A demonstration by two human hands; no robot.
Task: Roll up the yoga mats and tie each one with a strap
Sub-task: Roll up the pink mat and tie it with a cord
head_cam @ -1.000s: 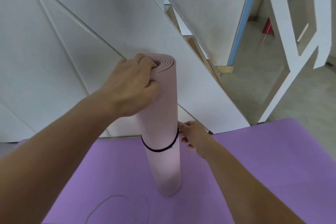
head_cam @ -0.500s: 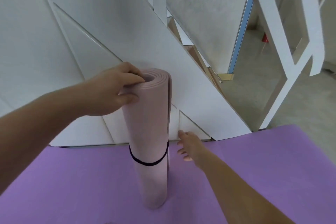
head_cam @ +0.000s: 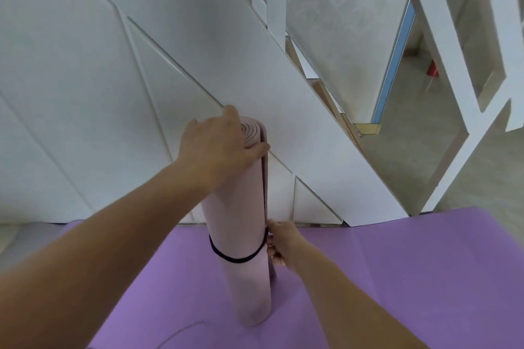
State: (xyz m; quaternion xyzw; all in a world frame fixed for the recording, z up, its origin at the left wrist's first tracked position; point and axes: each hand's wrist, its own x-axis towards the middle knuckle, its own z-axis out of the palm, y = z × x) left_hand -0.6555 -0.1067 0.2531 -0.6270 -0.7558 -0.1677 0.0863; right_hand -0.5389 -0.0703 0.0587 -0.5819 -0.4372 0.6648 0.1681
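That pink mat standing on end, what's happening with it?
A person is steadying the rolled pink mat upright on a flat purple mat. The left hand rests on its top end, while the right hand pinches the black strap looped around its lower part.

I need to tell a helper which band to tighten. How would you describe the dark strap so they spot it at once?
Find the purple mat spread on the floor below the white panelled wall. A pale pink rolled mat stands upright on it, its top under the left hand. The strap is the thin dark band around its lower half, at the right hand.
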